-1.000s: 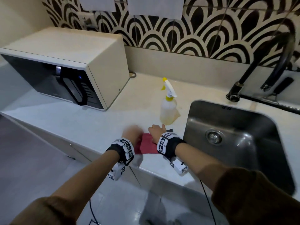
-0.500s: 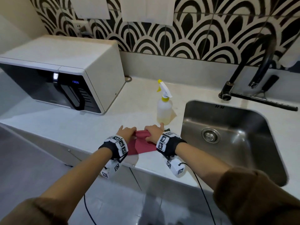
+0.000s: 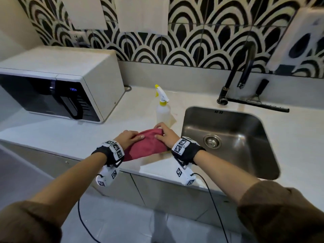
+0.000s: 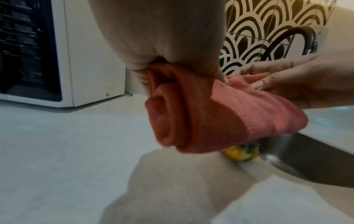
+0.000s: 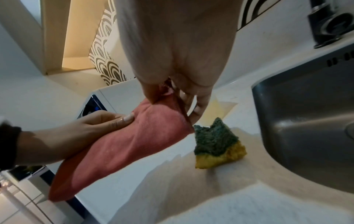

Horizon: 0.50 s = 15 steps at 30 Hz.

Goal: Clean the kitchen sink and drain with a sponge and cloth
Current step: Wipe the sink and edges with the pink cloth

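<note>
A red cloth (image 3: 146, 146), folded over, hangs just above the counter left of the steel sink (image 3: 245, 130). My left hand (image 3: 128, 136) grips its left end (image 4: 172, 106) and my right hand (image 3: 165, 135) pinches its right end (image 5: 166, 97). Both hands hold the cloth (image 5: 118, 151) lifted off the counter. A green and yellow sponge (image 5: 218, 145) lies on the counter between the cloth and the sink edge; the cloth hides most of the sponge (image 4: 241, 153) in the left wrist view. The drain (image 3: 212, 141) sits in the sink's floor.
A spray bottle (image 3: 163, 107) stands just behind the hands. A white microwave (image 3: 57, 85) fills the counter's left. A black tap (image 3: 240, 74) and a squeegee (image 3: 257, 102) sit behind the sink. The counter's front edge (image 3: 157, 174) runs under my wrists.
Both hands have gathered the cloth from lying flat on the counter into a folded bundle and raised it. The head camera has tipped up slightly.
</note>
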Each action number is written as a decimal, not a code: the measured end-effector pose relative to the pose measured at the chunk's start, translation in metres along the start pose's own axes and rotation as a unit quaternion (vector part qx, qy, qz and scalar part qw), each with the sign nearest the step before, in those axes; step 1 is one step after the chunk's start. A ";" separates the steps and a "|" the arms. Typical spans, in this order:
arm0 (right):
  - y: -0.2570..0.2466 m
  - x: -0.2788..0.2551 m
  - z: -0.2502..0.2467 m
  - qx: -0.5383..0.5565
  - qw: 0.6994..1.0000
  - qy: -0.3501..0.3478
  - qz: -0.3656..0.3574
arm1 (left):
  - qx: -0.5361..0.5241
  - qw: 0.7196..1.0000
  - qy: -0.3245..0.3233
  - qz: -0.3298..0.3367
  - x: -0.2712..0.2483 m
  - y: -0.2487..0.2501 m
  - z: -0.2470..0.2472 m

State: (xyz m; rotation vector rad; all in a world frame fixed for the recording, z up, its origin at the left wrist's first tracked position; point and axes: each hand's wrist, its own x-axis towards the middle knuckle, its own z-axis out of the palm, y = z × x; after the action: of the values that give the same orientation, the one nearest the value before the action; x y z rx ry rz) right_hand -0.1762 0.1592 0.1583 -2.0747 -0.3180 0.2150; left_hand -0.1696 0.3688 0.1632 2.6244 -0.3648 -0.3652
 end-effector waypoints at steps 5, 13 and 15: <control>0.018 -0.042 -0.021 0.003 0.999 -0.041 -0.003 | -0.045 0.998 -0.035 0.001 -0.004 0.038 0.029; 0.063 -0.117 -0.040 -0.077 0.989 -0.042 0.117 | -0.047 0.996 -0.073 0.015 -0.009 0.076 0.100; 0.071 -0.124 -0.037 -0.085 0.986 -0.028 0.144 | -0.032 0.998 -0.054 0.016 -0.006 0.079 0.105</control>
State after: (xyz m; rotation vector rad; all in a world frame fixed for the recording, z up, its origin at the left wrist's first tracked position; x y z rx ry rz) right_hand -0.2737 0.0557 0.1178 -2.2825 -0.0697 0.4340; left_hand -0.2230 0.2601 0.1117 2.5402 -0.4246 -0.5006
